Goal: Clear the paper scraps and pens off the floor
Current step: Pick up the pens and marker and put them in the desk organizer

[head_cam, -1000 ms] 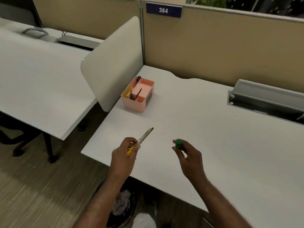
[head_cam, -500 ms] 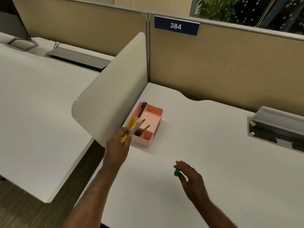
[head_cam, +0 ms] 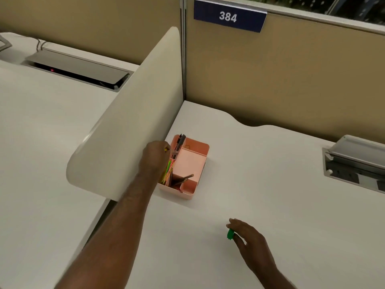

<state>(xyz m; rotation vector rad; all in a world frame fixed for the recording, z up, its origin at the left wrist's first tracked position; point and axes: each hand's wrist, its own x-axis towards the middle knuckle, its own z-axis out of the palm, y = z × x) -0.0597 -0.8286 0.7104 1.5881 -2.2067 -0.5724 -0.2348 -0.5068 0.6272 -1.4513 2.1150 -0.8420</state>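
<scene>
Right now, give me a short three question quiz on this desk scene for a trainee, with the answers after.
1. True or false: the left hand is at the pink organizer, by its left compartments.
2. What colour is the small thing pinched in the right hand? A red, B green, C blue.
3. Fill in: the blue sign on the partition reads ___.

Key: 1 true. 2 B. 3 384.
</scene>
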